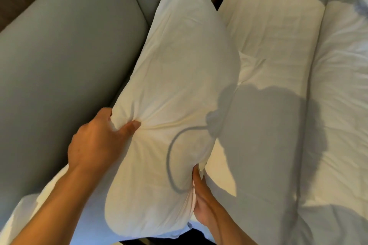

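In the head view, the person is holding the big white pillow (173,95) in the middle, with its long side running from 12 o'clock down to 6 o'clock. The left hand (95,141) is pinching a bunch of cloth at the pillow's 8 o'clock edge, with the thumb pressing in. The right hand (203,201) is gripping the edge at 5 o'clock, fingers tucked into the cloth. The grey headboard (69,45) is sitting at 10 o'clock and a second pillow (268,45) is lying at 2 o'clock. I think the soft pillow could flop over or slip out, because both hands are grabbing only its low end. It could also knock the second pillow crooked.
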